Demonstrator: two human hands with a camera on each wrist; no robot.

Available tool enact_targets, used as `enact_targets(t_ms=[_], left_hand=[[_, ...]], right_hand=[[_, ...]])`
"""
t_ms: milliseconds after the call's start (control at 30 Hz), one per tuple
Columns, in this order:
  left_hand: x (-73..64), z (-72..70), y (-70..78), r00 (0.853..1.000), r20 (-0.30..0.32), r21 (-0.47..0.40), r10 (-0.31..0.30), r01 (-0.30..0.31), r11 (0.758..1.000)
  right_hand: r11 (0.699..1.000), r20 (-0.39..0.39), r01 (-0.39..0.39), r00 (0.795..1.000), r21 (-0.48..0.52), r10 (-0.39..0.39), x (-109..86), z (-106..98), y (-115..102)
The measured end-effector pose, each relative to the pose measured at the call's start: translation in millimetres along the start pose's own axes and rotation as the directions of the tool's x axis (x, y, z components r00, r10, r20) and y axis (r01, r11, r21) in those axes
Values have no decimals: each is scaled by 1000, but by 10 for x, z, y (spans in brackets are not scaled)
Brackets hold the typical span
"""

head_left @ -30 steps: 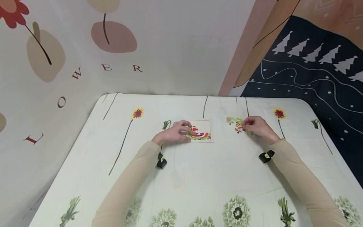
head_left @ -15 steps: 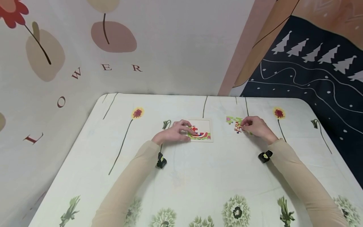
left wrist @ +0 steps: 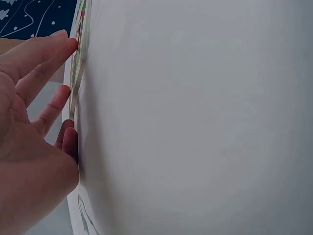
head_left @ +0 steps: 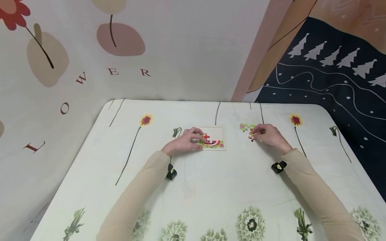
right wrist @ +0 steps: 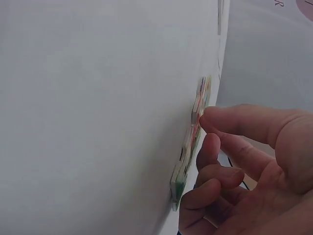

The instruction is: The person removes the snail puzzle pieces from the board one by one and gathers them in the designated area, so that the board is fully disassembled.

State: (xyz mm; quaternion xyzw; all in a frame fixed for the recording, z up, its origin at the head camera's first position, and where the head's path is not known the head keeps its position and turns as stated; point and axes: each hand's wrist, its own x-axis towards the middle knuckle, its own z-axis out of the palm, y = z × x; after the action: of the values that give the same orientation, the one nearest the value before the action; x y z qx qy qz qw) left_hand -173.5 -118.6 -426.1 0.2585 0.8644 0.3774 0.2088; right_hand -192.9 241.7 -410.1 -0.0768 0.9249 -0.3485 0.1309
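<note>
Near the middle of the table lies a flat puzzle board (head_left: pixel 215 132) with a pale frame; colourful pieces fill its lower and left parts, and its upper right shows plain white. My left hand (head_left: pixel 185 142) rests on the board's left side, fingers spread and gently bent, seen edge-on in the left wrist view. To the right, my right hand (head_left: pixel 271 136) is over a patch of loose puzzle pieces. Its thumb and index finger (right wrist: pixel 215 117) pinch at a reddish puzzle piece (right wrist: pixel 197 105), the other fingers curled. Red-and-white (head_left: pixel 251 134) and green pieces (head_left: pixel 243 127) show left of it; others are hidden beneath the hand.
A white cloth (head_left: pixel 193 187) printed with flowers and stems covers the table. Behind stands a pale printed wall hanging (head_left: pixel 187 60), with a dark tree-patterned cloth (head_left: pixel 331 80) at right. Black wrist cameras (head_left: pixel 171 171) sit under both wrists.
My right hand has slid a little to the left across the loose pieces, covering more of the red-and-white ones. The left hand and the board stay put.
</note>
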Motion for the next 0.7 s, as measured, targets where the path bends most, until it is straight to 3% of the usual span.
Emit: enact_targets(t_ms=[233,433,700], left_hand=[[2,11,-11,1000,-21,26,10,-9,1000],[-37,-1,-10,996,-77,-12,43,-44,999],[-66,-8,-52,993,-119,-50,7,-13,999]], right_hand=[[999,-7,19,1000,34,-19,-16,17,-50],[994,-9,79,997,78,-78,30,123,-215],[982,30,146,988,123,-151,126,331,-453]])
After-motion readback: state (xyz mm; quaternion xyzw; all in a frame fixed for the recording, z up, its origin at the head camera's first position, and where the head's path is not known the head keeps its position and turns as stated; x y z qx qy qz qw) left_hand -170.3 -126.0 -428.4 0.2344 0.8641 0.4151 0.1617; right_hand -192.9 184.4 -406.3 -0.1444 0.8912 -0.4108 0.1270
